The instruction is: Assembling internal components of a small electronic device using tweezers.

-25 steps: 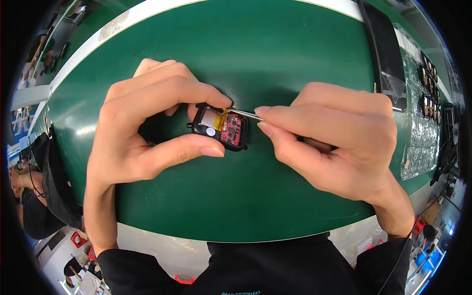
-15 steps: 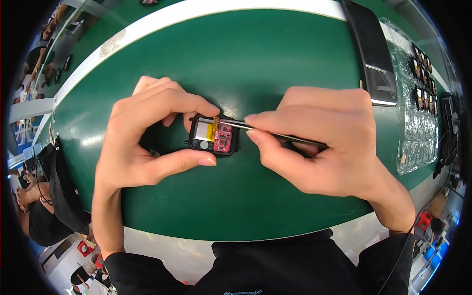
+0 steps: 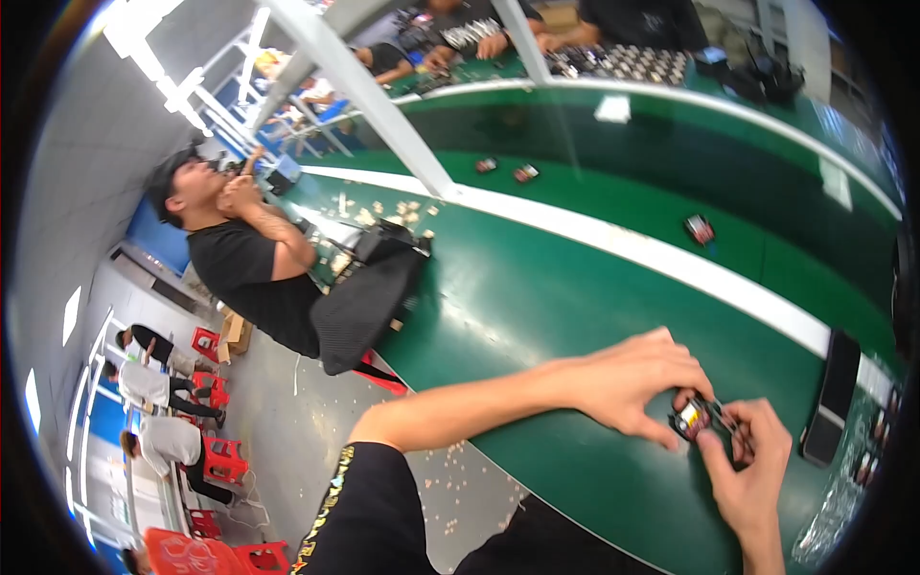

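A small black device case (image 3: 688,420) lies open between my hands, its battery and red circuit board facing up. My left hand (image 3: 640,385) grips the case from its left, with fingers at the far edge and the thumb at the near side. In my right hand (image 3: 752,470) is a pair of tweezers (image 3: 725,419), held close to the right side of the case. My right thumb reaches the near right edge of the device. The exact spot under the tweezer tips is too small to make out.
A long black box-shaped object (image 3: 830,398) lies right of my hands, beside clear plastic trays (image 3: 843,494). Beyond the white ledge (image 3: 613,235), several devices (image 3: 700,230) lie on a green belt. At left a co-worker (image 3: 259,259) sits near a black bag (image 3: 369,302).
My view has swung left and up, so my hands now appear at lower right and the co-worker has come into view. The device and tweezers are still in my hands.
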`<state>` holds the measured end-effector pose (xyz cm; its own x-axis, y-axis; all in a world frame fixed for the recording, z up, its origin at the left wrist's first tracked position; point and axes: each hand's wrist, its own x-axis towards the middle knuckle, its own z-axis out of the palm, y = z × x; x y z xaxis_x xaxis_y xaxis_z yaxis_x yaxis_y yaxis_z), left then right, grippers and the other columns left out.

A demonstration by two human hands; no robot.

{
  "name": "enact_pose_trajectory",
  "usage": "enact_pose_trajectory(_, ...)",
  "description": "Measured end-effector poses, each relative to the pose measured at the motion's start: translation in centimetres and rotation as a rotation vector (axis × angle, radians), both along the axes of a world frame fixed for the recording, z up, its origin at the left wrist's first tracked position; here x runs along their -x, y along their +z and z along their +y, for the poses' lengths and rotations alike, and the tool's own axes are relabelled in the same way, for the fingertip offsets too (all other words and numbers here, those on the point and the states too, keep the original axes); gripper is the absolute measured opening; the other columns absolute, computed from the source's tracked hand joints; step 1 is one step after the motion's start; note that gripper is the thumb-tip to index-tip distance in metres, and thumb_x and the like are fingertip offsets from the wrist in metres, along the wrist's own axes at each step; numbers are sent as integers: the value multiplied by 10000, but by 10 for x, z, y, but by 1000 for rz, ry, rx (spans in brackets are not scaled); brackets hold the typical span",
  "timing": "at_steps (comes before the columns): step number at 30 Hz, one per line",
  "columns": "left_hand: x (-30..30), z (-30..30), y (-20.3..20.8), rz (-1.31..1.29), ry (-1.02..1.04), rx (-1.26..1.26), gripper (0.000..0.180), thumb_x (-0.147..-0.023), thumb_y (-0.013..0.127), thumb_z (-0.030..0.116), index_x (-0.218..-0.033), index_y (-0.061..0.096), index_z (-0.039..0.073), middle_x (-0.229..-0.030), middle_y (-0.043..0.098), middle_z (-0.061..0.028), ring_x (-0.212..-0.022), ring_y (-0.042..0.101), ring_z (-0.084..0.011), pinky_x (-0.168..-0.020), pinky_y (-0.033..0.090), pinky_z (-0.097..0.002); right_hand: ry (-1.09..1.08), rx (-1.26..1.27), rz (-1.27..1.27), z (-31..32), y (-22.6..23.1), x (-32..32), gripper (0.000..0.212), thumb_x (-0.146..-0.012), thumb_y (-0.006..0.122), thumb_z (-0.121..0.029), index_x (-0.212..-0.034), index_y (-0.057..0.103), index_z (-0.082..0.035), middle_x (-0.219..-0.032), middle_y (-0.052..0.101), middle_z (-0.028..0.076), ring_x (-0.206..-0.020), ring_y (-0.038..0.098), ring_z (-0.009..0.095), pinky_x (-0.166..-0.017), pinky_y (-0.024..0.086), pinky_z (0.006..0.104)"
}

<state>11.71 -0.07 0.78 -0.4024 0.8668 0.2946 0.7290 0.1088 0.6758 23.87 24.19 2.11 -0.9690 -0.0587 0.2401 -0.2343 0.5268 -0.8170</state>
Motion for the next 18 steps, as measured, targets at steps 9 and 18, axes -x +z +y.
enact_pose_trajectory(9, -2, -2, 13, -208, 1, 101, 670, -813, 887, 181, -1429, 633, 120, -1072, 729, 36, -859, 516, -153, -976, 333, -362, 15, -70, 144, -10, -12, 6, 430, -682, 951, -91, -1032, 719, 0, -902, 568, 53, -668, 471, 151, -566, 341, 315)
enact_pose_trajectory(18, 27, 7, 11, -369, 270, -174, 316, -946, 853, 84, -1249, 781, 32, -1114, 788, -49, -1024, 728, -128, -859, 586, -293, 88, -17, 119, 7, -3, 3, 380, -755, 927, -135, -1049, 743, 23, -937, 655, 137, -784, 705, 303, -702, 583, 411)
